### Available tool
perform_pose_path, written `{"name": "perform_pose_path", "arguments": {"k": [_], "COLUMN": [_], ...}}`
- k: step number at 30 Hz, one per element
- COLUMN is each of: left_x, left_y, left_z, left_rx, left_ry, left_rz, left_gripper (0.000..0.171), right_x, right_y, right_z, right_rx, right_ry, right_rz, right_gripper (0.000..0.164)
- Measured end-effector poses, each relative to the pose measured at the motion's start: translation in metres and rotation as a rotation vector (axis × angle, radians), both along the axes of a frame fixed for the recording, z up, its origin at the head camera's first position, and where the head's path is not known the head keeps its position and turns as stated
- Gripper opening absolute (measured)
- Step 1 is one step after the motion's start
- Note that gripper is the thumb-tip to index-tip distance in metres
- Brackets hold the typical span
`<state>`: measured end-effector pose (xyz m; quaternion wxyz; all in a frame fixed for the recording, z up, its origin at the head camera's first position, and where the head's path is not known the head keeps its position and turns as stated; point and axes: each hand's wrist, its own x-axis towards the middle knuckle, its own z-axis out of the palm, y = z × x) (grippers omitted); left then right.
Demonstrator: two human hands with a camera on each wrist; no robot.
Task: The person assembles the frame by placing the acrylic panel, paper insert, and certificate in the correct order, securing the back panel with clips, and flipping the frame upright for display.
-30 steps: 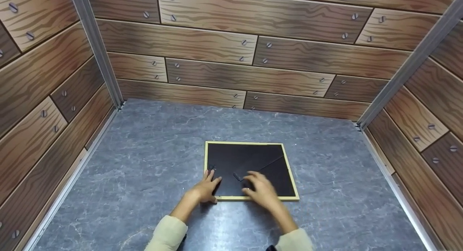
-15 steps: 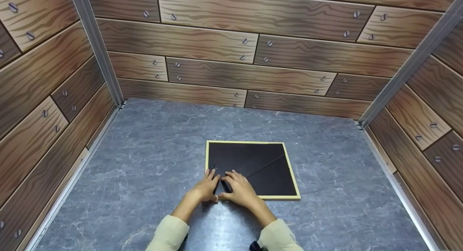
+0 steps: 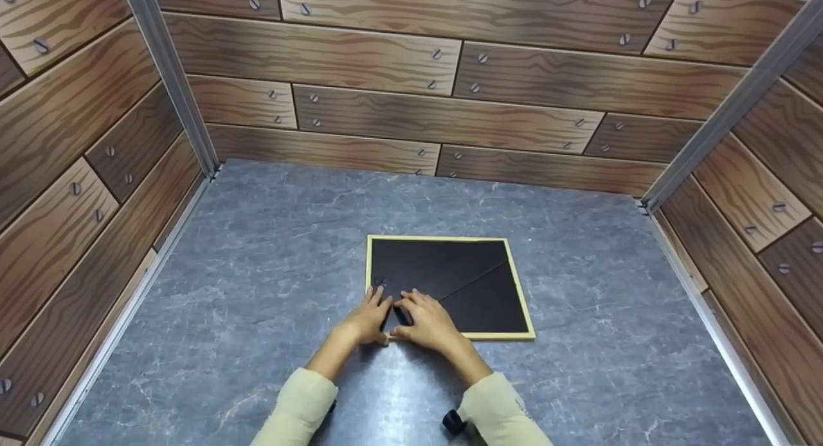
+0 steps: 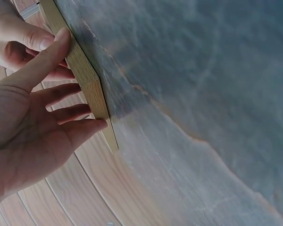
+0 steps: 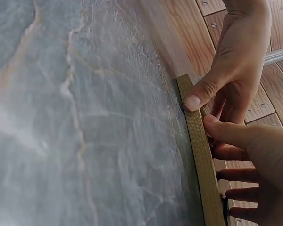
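Note:
A picture frame (image 3: 522,292) lies back side up, with a pale wooden rim and a black backing board (image 3: 431,259). My left hand (image 3: 366,321) grips the frame's near left corner. In the left wrist view its thumb (image 4: 49,54) lies on the rim and its fingertips touch the wood around the corner. My right hand (image 3: 427,321) rests just beside it, fingers bent over the board. In the right wrist view its thumb (image 5: 226,132) touches behind the rim, near the left thumb. A small black part (image 5: 225,207) shows by its fingers; what it is cannot be told.
Grey marbled floor (image 3: 276,240) surrounds the frame. Wood-patterned walls (image 3: 366,112) stand at the back and both sides, with metal posts (image 3: 170,80) in the corners. A diagonal seam (image 3: 476,282) crosses the board.
My right hand has moved left across the board to beside the left hand, then stayed there. The left hand keeps its place at the corner. The head view has tilted slightly.

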<state>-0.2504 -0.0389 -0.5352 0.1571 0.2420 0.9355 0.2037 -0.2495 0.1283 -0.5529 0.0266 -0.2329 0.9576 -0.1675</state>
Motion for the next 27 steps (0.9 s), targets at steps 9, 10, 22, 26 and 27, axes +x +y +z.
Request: {"name": "perform_pose_path", "arguments": {"k": [9,10,22,26,27], "left_x": [-0.005,-0.005,0.0,0.002,0.002], "left_y": [0.003,0.003,0.0,-0.001,-0.001], "left_z": [0.002,0.002,-0.001,-0.001,0.0], "left_rx": [-0.002,-0.007,0.024,0.047,0.052], "left_ry": [-0.006,-0.006,0.002,-0.017,-0.023], "left_rz": [0.003,0.003,0.004,0.019,0.024], "left_gripper": [0.082,0.082,0.081,0.081,0.081], "right_x": [-0.005,-0.005,0.001,0.001,0.0], "right_y": [-0.002,-0.003,-0.015,-0.022,-0.024], "right_z": [0.004,0.004,0.002,0.004,0.005], "right_rx": [0.036,0.034,0.02,0.021,0.018], "right_ry": [0.081,0.085,0.042,0.046,0.043], "right_rz": [-0.037,-0.042,-0.153,-0.195,-0.203], "right_gripper": [0.043,0.043,0.038,0.039,0.039]}}
